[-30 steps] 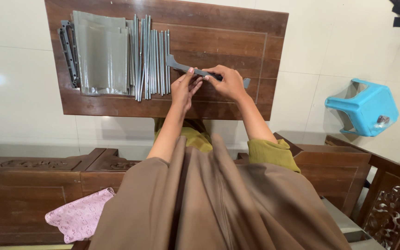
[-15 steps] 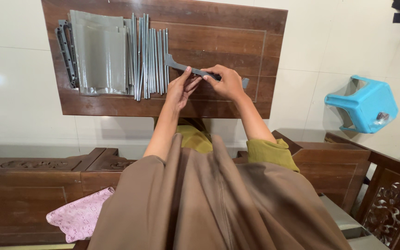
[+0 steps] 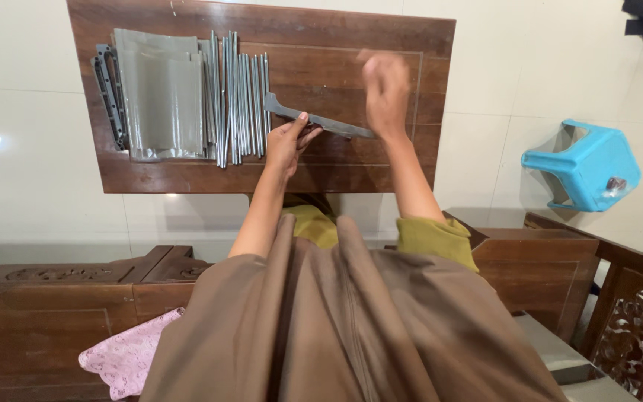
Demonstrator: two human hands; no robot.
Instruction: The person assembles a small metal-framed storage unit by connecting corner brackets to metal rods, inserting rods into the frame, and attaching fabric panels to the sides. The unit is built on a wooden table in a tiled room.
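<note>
- We see our left hand [image 3: 289,141] resting on the brown wooden table [image 3: 381,52], its fingers pinching the near end of a flat grey bracket [image 3: 314,119].
- The bracket lies flat on the table and runs slantwise, from just past our left hand's fingertips across towards our right hand [image 3: 385,91].
- Our right hand is lifted above the table, over the far end of the bracket; it is blurred, so we cannot tell whether its fingers are spread or closed, or whether it touches anything.
- Just to the left of our left hand lies a row of thin grey metal rods [image 3: 241,97], side by side.
- Further left of the rods sits a stack of grey sheets [image 3: 161,93], and beyond that a dark metal frame piece [image 3: 107,93].
- Well off to the right of our right hand, a blue plastic stool [image 3: 586,164] lies tipped on the white floor.
- Near our lap, on the left, a pink cloth [image 3: 124,357] rests on carved wooden furniture.
</note>
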